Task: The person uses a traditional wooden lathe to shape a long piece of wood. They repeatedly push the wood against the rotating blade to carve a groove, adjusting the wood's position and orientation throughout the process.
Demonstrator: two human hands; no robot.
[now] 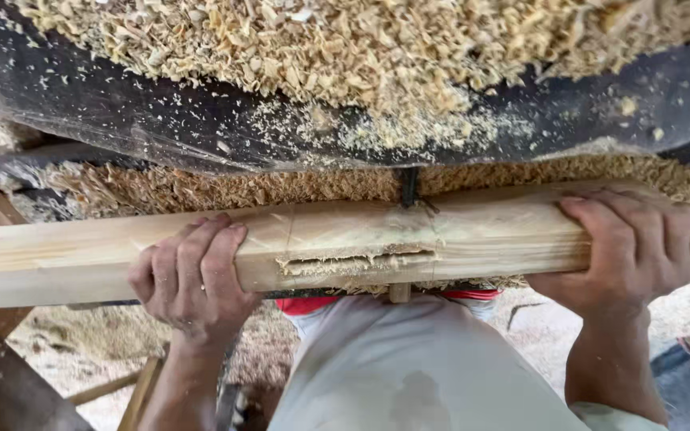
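Both hands are clamped on a long, pale squared wooden beam [489, 231] that lies crosswise, right in front of the person's body. The left hand [189, 279] wraps over the beam from above, fingers curled tight around its near edge. The right hand [628, 247] grips the beam's right end, fingers folded down over the top face.

Look at the beam itself: light, freshly cut wood with faint pencil lines across it, and between the two hands a long narrow slot [357, 262] is cut into the near face, its edges ragged and fibrous. A thin dark metal bit [409, 187] stands just behind the beam, right above the slot's right end.

Beyond that, a dark machine bed [121, 112] runs across the top, heaped with loose tan wood shavings [345, 48]. Below the beam sits the person's light grey trousers [409, 367] with a red waistband [305, 305].
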